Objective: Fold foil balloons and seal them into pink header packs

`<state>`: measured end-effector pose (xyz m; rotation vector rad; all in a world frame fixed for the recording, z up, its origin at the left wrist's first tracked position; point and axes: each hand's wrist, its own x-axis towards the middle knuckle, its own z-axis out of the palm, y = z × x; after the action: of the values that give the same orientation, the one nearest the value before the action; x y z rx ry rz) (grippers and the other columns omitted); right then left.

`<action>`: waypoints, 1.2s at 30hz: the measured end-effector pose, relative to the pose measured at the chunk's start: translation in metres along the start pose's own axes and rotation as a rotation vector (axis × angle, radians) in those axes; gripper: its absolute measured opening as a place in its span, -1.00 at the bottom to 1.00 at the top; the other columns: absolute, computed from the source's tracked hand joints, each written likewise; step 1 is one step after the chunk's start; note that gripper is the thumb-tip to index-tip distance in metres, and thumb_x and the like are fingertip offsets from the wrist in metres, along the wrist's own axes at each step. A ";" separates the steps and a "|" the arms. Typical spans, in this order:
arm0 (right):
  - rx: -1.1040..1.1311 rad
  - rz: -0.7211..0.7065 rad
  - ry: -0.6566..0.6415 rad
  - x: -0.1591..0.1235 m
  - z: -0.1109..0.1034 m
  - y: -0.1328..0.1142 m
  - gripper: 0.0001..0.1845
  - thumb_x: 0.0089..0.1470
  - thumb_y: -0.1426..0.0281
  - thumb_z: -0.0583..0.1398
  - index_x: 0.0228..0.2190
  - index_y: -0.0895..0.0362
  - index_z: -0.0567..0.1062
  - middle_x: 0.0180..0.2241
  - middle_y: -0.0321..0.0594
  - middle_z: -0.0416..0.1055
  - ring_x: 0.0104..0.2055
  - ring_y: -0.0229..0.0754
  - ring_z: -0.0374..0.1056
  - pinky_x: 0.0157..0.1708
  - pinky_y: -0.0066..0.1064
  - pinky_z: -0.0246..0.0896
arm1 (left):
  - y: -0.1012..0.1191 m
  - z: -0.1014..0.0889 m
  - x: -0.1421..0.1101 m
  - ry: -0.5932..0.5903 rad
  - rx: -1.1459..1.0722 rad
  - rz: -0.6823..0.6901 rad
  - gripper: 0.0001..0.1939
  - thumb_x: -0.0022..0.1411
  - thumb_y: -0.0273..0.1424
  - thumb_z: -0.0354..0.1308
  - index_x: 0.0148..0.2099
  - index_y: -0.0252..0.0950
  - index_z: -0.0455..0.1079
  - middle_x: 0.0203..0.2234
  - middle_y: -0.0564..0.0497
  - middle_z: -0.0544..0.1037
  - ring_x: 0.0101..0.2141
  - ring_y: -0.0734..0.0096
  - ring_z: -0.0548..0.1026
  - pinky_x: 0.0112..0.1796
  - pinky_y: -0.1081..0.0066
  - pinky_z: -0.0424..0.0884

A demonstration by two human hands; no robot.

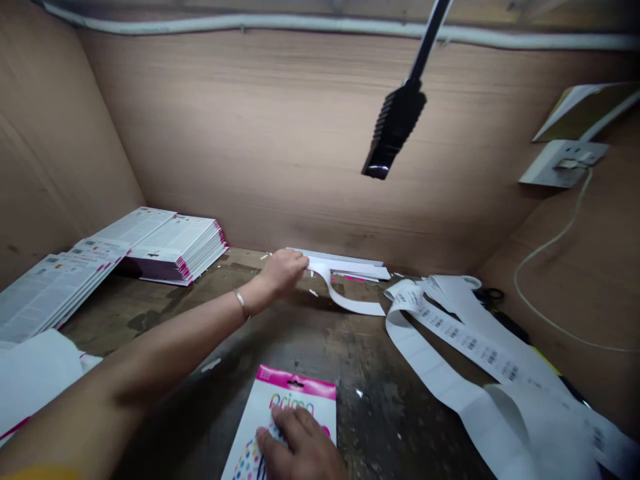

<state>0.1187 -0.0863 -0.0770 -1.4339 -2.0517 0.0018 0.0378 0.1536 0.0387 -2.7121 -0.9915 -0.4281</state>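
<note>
My left hand [281,272], with a bracelet at its wrist, reaches to the back of the table. Its closed fingers hold the end of a narrow white paper strip [357,307], which curls down to the right onto the tabletop. Near the front edge, my right hand [307,443] lies on a flat white packet [313,393] with a pink top band, a hanging hole and coloured dots. Its thumb and fingers are apart on the packet's face, and the lower part of the packet runs out of view.
Stacks of printed packets [175,243] stand at the left. Long label strips [450,373] with barcodes spread across the right. Flat white strips [345,263] lie by the back wall. A black cable end [395,127] hangs above; a socket [565,163] sits on the right wall.
</note>
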 end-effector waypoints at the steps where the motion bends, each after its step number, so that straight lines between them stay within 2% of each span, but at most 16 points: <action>1: 0.015 -0.091 0.012 0.005 -0.013 -0.002 -0.79 0.08 0.39 0.16 -0.20 -0.01 0.51 -0.18 -0.21 0.53 -0.21 -0.06 0.46 -0.25 -0.32 0.45 | 0.020 -0.011 -0.019 0.024 -0.016 0.054 -0.74 0.34 -0.42 -0.12 -0.20 -0.36 0.39 -0.27 -0.14 0.45 -0.17 0.24 0.38 -0.10 0.19 0.28; 3: 0.052 -0.246 0.098 0.015 -0.047 -0.007 -0.72 0.08 0.48 0.13 -0.13 0.11 0.45 -0.22 -0.14 0.53 -0.21 -0.09 0.44 -0.15 -0.27 0.38 | 0.057 -0.031 -0.061 0.059 -0.069 0.185 -0.74 0.34 -0.40 -0.12 -0.25 -0.29 0.39 -0.30 -0.07 0.46 -0.19 0.29 0.37 -0.11 0.24 0.25; 4: 0.031 -0.232 0.156 0.019 -0.066 -0.010 -0.68 0.08 0.47 0.15 -0.09 0.16 0.41 -0.18 -0.08 0.50 -0.12 -0.05 0.40 -0.04 -0.16 0.30 | 0.072 -0.039 -0.081 0.130 -0.116 0.259 -0.75 0.34 -0.41 -0.11 -0.26 -0.29 0.39 -0.33 -0.06 0.46 -0.23 0.31 0.37 -0.13 0.27 0.25; 6: 0.040 -0.152 0.131 0.026 -0.099 -0.015 -0.59 0.08 0.32 0.19 -0.03 0.15 0.35 -0.10 -0.04 0.44 0.04 0.05 0.27 0.10 0.00 0.10 | 0.090 -0.052 -0.116 0.269 -0.190 0.290 -0.79 0.32 -0.43 -0.07 -0.24 -0.30 0.40 -0.37 -0.03 0.46 -0.25 0.33 0.36 -0.16 0.30 0.25; 11: 0.205 0.198 0.135 0.031 -0.139 -0.014 -0.50 0.09 0.11 0.14 -0.01 0.11 0.28 -0.01 -0.04 0.30 0.05 0.02 0.22 0.00 -0.13 0.19 | 0.096 -0.066 -0.161 0.432 -0.250 0.274 -0.85 0.26 -0.53 0.02 -0.18 -0.30 0.39 -0.35 -0.01 0.51 -0.23 0.33 0.39 -0.18 0.30 0.26; 12: 0.238 0.211 0.101 0.032 -0.141 -0.012 -0.53 0.11 0.12 0.11 0.00 0.10 0.29 0.00 -0.05 0.29 0.05 0.01 0.21 0.02 -0.14 0.16 | 0.096 -0.068 -0.167 0.438 -0.267 0.309 -0.85 0.25 -0.54 0.04 -0.16 -0.30 0.38 -0.34 0.00 0.52 -0.23 0.34 0.40 -0.17 0.30 0.27; 14: 0.396 0.208 -0.133 0.032 -0.139 -0.008 -0.60 0.14 0.15 0.09 -0.05 0.10 0.34 -0.04 -0.10 0.32 0.02 -0.03 0.23 0.01 -0.18 0.14 | 0.099 -0.072 -0.177 0.462 -0.298 0.396 -0.84 0.23 -0.55 0.07 -0.13 -0.30 0.37 -0.33 0.01 0.54 -0.21 0.35 0.42 -0.12 0.29 0.27; 17: 0.787 0.360 -0.446 0.025 -0.133 -0.005 -0.70 0.11 0.15 0.14 -0.37 0.15 0.41 -0.41 -0.26 0.37 -0.35 -0.20 0.31 -0.35 -0.41 0.22 | 0.105 -0.076 -0.193 0.493 -0.353 0.432 -0.80 0.21 -0.58 0.09 -0.12 -0.28 0.37 -0.30 0.03 0.55 -0.10 0.33 0.41 -0.04 0.28 0.28; 19: 0.924 0.519 -0.421 0.017 -0.131 -0.002 -0.67 0.07 0.14 0.18 -0.50 0.15 0.34 -0.56 -0.37 0.25 -0.52 -0.32 0.17 -0.54 -0.51 0.06 | 0.108 -0.076 -0.200 0.502 -0.488 0.210 -0.73 0.18 -0.54 0.14 -0.05 -0.25 0.34 -0.15 -0.04 0.50 0.00 0.26 0.36 0.01 0.24 0.27; 21: 0.896 0.617 -0.347 0.010 -0.133 0.000 -0.65 0.06 0.14 0.19 -0.52 0.16 0.32 -0.58 -0.40 0.20 -0.55 -0.36 0.09 -0.57 -0.53 -0.04 | 0.110 -0.075 -0.204 0.416 -0.808 -0.176 -0.58 0.15 -0.41 0.20 0.06 -0.26 0.26 -0.03 -0.14 0.42 0.00 0.21 0.38 -0.02 0.20 0.34; 24: 0.750 0.609 -0.352 0.004 -0.140 0.003 -0.66 0.07 0.15 0.18 -0.52 0.17 0.36 -0.57 -0.38 0.22 -0.53 -0.36 0.10 -0.56 -0.52 -0.05 | 0.113 -0.073 -0.203 -0.030 -1.485 -0.603 -0.50 0.15 -0.15 0.16 0.02 -0.37 0.27 -0.16 -0.19 0.47 -0.27 0.29 0.54 -0.27 0.28 0.49; 26: 0.678 0.556 -0.414 0.003 -0.144 0.005 -0.65 0.08 0.15 0.17 -0.54 0.16 0.37 -0.58 -0.37 0.25 -0.53 -0.34 0.14 -0.56 -0.51 -0.02 | 0.115 -0.072 -0.200 -0.253 -1.746 -0.720 -0.59 0.12 -0.11 0.16 -0.20 -0.40 0.33 -0.42 -0.07 0.51 -0.45 0.39 0.54 -0.42 0.40 0.47; 27: 0.631 0.529 -0.462 0.003 -0.146 0.007 -0.65 0.09 0.15 0.15 -0.54 0.15 0.38 -0.57 -0.36 0.28 -0.53 -0.32 0.18 -0.55 -0.50 0.02 | 0.117 -0.072 -0.199 -0.278 -1.788 -0.769 -0.62 0.08 -0.13 0.20 -0.30 -0.39 0.32 -0.52 -0.01 0.49 -0.51 0.44 0.52 -0.46 0.45 0.45; 29: 0.444 0.473 -0.518 0.004 -0.149 0.011 -0.68 0.11 0.16 0.12 -0.49 0.13 0.43 -0.52 -0.30 0.38 -0.48 -0.24 0.28 -0.49 -0.45 0.13 | 0.121 -0.069 -0.197 -0.222 -1.776 -0.855 -0.66 0.01 -0.19 0.27 -0.40 -0.36 0.28 -0.66 0.08 0.44 -0.58 0.49 0.48 -0.52 0.51 0.41; 33: 0.004 0.283 -0.265 0.011 -0.144 0.008 -0.60 0.11 0.14 0.09 -0.13 0.13 0.45 -0.14 -0.06 0.45 -0.10 0.02 0.34 -0.15 -0.18 0.23 | 0.126 -0.062 -0.198 -0.170 -1.712 -0.889 -0.70 0.01 -0.25 0.27 -0.45 -0.35 0.27 -0.69 0.11 0.43 -0.63 0.54 0.44 -0.56 0.55 0.38; 36: 0.115 0.159 -0.277 0.022 -0.126 -0.007 -0.61 0.14 0.19 0.08 -0.06 0.13 0.39 -0.07 -0.04 0.41 -0.03 -0.01 0.30 -0.09 -0.17 0.21 | 0.127 -0.058 -0.199 -0.145 -1.720 -0.820 -0.75 0.07 -0.28 0.22 -0.45 -0.35 0.27 -0.66 0.12 0.43 -0.62 0.55 0.44 -0.56 0.56 0.37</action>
<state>0.1697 -0.1138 0.0377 -1.5920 -2.1074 0.3981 -0.0353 -0.0766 0.0111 -3.2341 -2.6774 -2.0097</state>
